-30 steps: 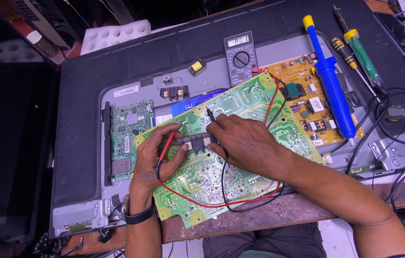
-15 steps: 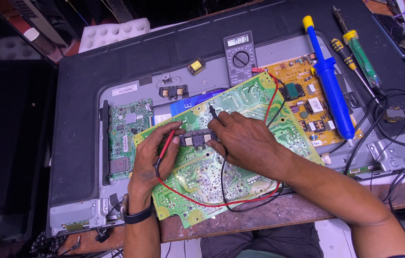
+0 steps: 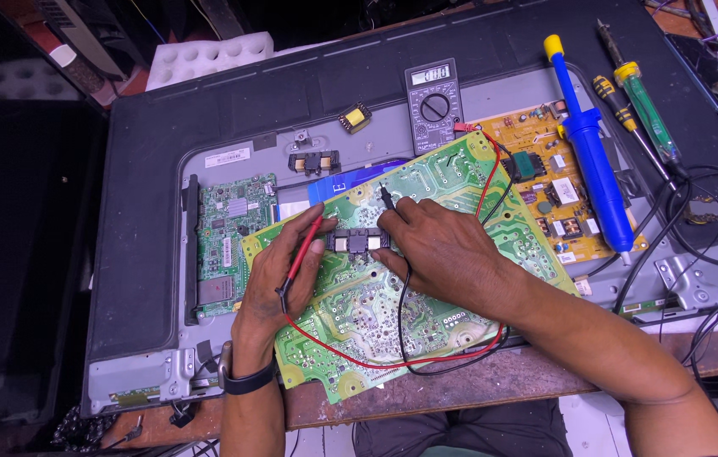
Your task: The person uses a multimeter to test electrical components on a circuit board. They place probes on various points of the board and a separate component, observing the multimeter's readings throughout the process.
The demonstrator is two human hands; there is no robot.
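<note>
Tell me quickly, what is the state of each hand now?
Left hand: closed on the red probe.
Right hand: closed on the black probe, tip on the green circuit board.

Wooden bench [image 3: 461, 393] — opened television [image 3: 207, 110] atop

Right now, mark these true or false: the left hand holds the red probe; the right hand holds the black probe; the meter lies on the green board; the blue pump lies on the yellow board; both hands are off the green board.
1. Left hand holds the red probe: true.
2. Right hand holds the black probe: true.
3. The meter lies on the green board: false, it lies on the grey panel above the board.
4. The blue pump lies on the yellow board: true.
5. Both hands are off the green board: false, both rest on it.
</note>
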